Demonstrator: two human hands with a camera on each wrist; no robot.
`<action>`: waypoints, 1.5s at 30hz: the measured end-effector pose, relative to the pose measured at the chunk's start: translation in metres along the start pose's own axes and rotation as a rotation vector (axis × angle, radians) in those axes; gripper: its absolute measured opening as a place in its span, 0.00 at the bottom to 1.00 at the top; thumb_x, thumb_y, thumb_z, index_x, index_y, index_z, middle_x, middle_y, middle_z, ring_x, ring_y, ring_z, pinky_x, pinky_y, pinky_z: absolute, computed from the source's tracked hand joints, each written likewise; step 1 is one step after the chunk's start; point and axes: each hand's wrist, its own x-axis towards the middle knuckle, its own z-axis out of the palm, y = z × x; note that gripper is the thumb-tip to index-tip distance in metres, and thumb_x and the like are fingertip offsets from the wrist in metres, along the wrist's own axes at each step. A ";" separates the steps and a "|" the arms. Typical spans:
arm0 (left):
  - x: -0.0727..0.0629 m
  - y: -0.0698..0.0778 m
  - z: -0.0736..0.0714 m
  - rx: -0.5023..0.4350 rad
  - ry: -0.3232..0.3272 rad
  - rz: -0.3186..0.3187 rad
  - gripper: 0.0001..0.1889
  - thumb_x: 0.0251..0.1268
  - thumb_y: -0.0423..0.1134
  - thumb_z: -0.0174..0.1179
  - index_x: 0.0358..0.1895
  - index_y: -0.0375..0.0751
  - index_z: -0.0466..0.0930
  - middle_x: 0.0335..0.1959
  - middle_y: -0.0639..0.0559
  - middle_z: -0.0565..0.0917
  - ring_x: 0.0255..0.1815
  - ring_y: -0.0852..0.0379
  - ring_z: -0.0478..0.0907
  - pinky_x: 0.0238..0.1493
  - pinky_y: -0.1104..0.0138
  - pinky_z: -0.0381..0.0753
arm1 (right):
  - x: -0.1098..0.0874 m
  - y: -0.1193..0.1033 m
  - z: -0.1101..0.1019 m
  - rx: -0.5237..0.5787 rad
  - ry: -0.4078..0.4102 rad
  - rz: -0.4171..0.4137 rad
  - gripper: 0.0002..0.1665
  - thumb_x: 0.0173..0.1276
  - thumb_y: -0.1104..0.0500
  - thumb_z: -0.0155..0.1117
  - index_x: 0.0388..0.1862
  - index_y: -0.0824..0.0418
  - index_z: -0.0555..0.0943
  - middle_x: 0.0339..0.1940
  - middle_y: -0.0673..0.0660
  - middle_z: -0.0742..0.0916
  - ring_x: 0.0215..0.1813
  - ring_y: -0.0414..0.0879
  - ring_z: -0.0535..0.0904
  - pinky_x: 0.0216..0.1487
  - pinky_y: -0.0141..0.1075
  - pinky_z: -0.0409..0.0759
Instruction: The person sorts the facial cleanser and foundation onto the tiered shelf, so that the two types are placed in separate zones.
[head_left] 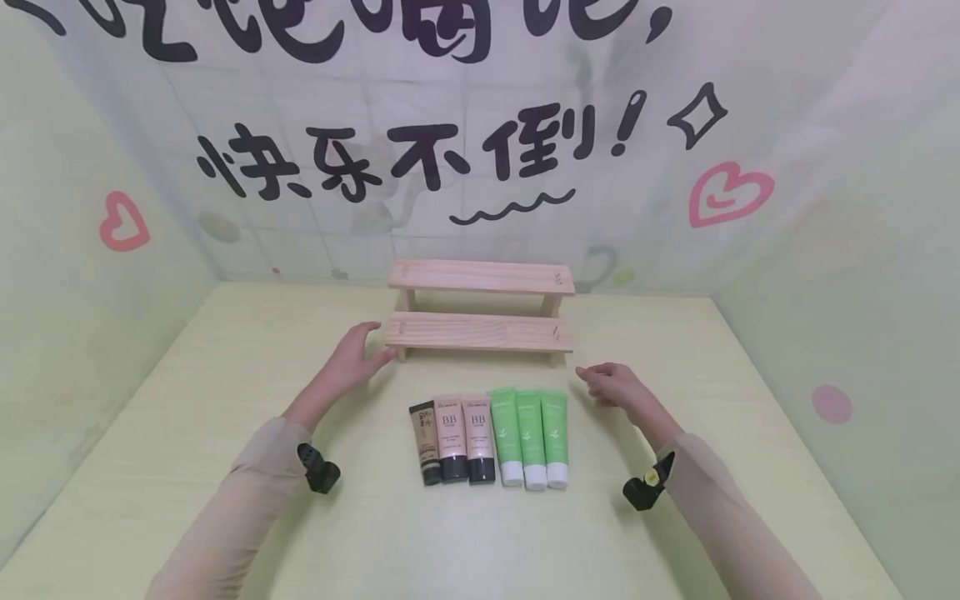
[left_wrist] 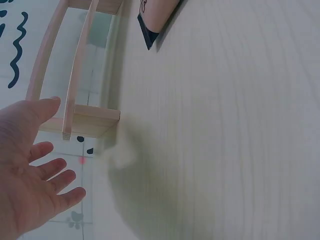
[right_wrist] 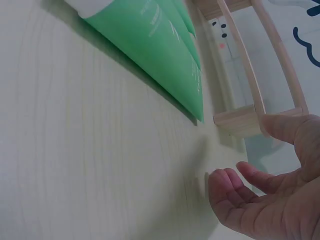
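Observation:
A two-step wooden rack [head_left: 480, 331] stands at the back of the table. My left hand [head_left: 352, 360] is at its left end, fingers spread and holding nothing; whether the thumb touches the wood I cannot tell. To the right of the rack is my right hand [head_left: 617, 388], its fingers loosely bent with nothing in them. In front of the rack lies a row of tubes: a small brown tube [head_left: 425, 442], two pink BB cream tubes [head_left: 452, 437] with black caps, and three green tubes [head_left: 531, 437] with white caps. The right wrist view shows a green tube [right_wrist: 145, 50] close by.
The pale wood-grain table [head_left: 480, 550] is enclosed by a printed back wall [head_left: 337, 233] with black lettering and by side walls [head_left: 847, 333]. A small black camera is strapped to each wrist.

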 end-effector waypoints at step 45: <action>0.044 0.000 0.005 -0.165 -0.101 -0.075 0.48 0.52 0.49 0.65 0.71 0.36 0.45 0.69 0.35 0.56 0.67 0.39 0.59 0.65 0.49 0.63 | -0.028 -0.001 0.046 -0.081 -0.064 0.048 0.37 0.55 0.56 0.67 0.57 0.75 0.64 0.43 0.68 0.81 0.27 0.42 0.79 0.31 0.33 0.81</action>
